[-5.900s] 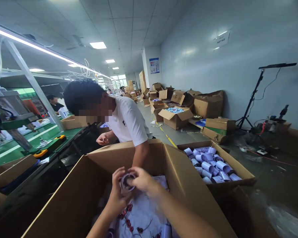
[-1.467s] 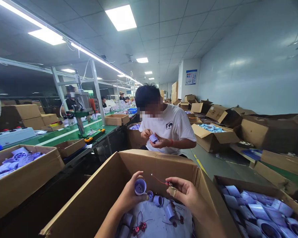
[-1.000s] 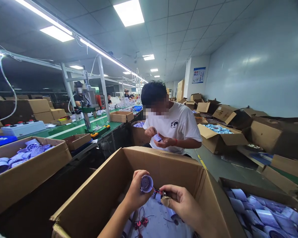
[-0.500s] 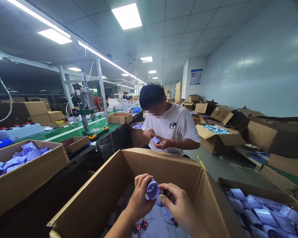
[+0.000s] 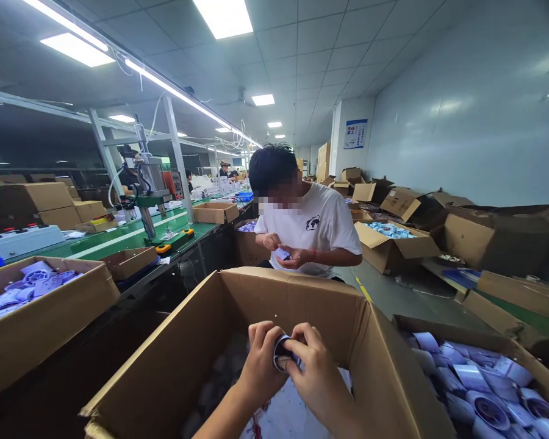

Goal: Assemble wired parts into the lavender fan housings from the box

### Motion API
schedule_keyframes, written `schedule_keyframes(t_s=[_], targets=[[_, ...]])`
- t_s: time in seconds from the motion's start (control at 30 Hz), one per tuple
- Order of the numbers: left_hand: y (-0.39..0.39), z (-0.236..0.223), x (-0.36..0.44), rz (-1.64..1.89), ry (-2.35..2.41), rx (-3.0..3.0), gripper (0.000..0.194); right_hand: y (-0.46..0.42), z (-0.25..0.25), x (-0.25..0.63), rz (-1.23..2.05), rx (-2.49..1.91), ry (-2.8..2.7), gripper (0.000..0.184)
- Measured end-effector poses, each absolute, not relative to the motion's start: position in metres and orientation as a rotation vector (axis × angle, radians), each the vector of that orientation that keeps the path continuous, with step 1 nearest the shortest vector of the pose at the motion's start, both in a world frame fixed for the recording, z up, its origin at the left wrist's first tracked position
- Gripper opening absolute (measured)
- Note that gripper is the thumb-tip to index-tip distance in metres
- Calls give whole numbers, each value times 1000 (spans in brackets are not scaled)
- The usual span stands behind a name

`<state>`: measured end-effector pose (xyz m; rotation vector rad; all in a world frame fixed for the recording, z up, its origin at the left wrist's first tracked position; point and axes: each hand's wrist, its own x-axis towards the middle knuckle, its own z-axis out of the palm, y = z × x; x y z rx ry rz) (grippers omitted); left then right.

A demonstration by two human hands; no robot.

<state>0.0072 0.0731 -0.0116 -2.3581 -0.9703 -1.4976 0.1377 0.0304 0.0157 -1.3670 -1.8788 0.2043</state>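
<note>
My left hand [image 5: 264, 356] is closed round a lilac plastic cup-shaped housing [image 5: 279, 352], its round mouth turned toward my right hand [image 5: 313, 366]. The right fingers reach into that mouth, with thumb and fingertips pressed together. Whatever they pinch is mostly hidden inside; earlier it showed as a small dark metallic part with a red wire. Something beige covers the right thumb tip. Both hands are above a deep cardboard box [image 5: 165, 360]. White sheeting [image 5: 274, 421] lies in it, and small red parts with wires [image 5: 257, 421] show partly under my arms.
Across the box a co-worker in a white T-shirt [image 5: 332, 228] holds a lilac piece [image 5: 283, 253]. Boxes of lilac housings stand at right [image 5: 489, 408] and left [image 5: 41, 280]. A green-topped bench [image 5: 91, 244] with a press machine [image 5: 150, 177] runs along the left.
Earlier my hands were apart, the housing in the left and the wired part in the right. They have come together, and the right fingers have entered the housing's mouth.
</note>
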Motion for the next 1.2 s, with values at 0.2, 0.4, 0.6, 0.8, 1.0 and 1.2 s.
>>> schedule_keyframes(t_s=[0.2, 0.4, 0.6, 0.8, 1.0, 1.2], targets=[[73, -11, 10, -1634, -974, -2370, 38, 32, 14, 137, 276, -1292, -1761, 24], [78, -9, 11, -1759, -806, -2473, 31, 31, 14, 125, 268, -1404, -1462, 21], [78, -8, 11, -1804, -782, -2443, 32, 31, 16, 121, 528, -1327, -1294, 38], [75, -10, 12, -1746, -732, -2462, 34, 29, 26, 121, 848, -1251, -1138, 29], [76, -13, 8, -1675, -776, -2423, 31, 36, 18, 115, 913, -1167, -1009, 30], [82, -12, 3, -1554, -815, -2470, 31, 45, 15, 114, 1092, -1120, -938, 40]])
